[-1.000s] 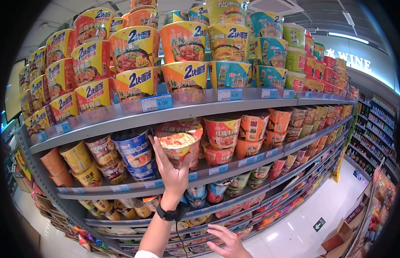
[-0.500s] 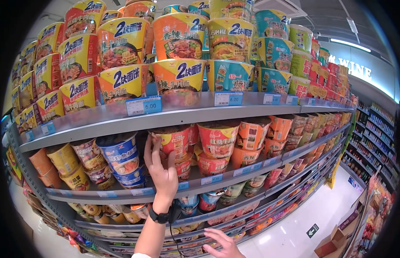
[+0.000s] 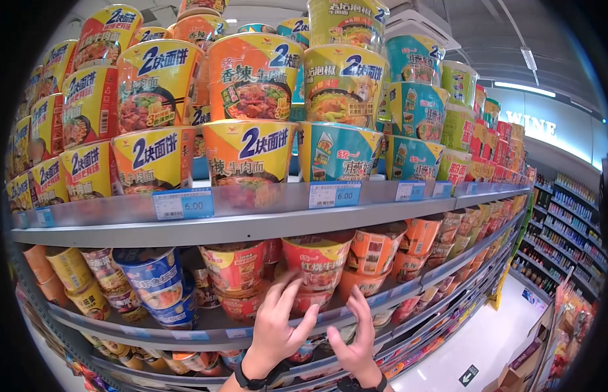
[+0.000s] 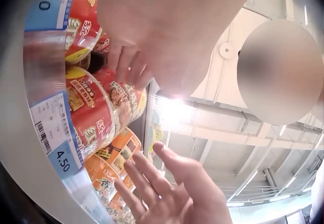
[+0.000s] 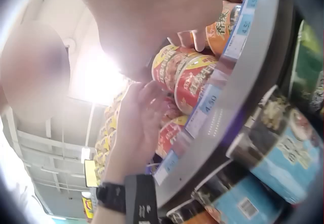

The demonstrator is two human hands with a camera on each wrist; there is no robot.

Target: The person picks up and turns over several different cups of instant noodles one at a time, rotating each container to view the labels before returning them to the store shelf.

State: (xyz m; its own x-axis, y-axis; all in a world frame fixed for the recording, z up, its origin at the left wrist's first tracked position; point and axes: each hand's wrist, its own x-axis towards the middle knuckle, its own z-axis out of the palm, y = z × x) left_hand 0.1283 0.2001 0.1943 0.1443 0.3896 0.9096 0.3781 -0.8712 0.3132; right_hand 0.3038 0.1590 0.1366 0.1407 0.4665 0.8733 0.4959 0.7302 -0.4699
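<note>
Head view, and both hands are up at the second shelf, apart from each other, palms turned inward! Left hand (image 3: 278, 330), fingers spread and raised, overlaps the lower left side of a red noodle cup (image 3: 325, 264); whether the blurred fingertips touch it, I cannot tell. Right hand (image 3: 357, 336), fingers loosely bent, faces it from the other side, nothing in its grasp.

That red noodle cup sits atop a second red cup (image 3: 317, 302), right of another red stack (image 3: 233, 271) and just beside an orange noodle cup (image 3: 381, 253). Farther left, blue noodle cups (image 3: 159, 284) stand two high, tilted in the wide lens.

Up top, the grey shelf edge (image 3: 252, 228) carries big tubs: an orange-and-yellow tub (image 3: 252, 160), a teal tub (image 3: 340, 157) beside it, and a 6.00 price tag (image 3: 183, 204) along the front. Over at far right, the glowing WINE sign (image 3: 531, 124)!

Left wrist view gives a 4.50 price tag (image 4: 61, 155) below the red cups, the right hand's fingers spread near the orange ones. Right wrist view: black wristband (image 5: 111, 196) on the left wrist, light-blue cups (image 5: 283, 148) on the shelf below.
</note>
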